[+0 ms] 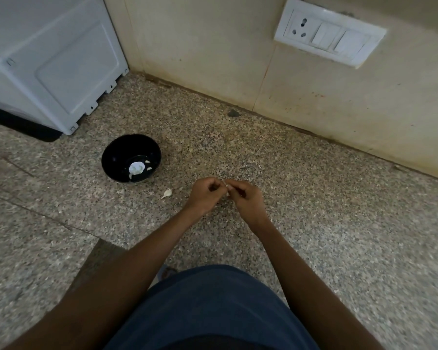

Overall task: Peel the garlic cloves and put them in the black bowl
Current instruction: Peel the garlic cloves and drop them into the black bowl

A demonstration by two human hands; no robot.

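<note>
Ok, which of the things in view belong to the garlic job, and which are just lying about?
Job:
- garlic clove pinched between left hand and right hand
- loose clove on the counter
- black bowl with peeled cloves in it

Lying about:
- white appliance
- wall socket panel
- granite counter

Glossy black bowl (pixel 116 157); speckled polished stone floor (pixel 314 223); white plastic switch plate (pixel 329 31).

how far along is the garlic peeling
Done: a few pale cloves already lie in the black bowl. In hand: the left hand and right hand pinch a clove between them, mid-peel. Left: one loose clove on the counter beside the bowl.
</note>
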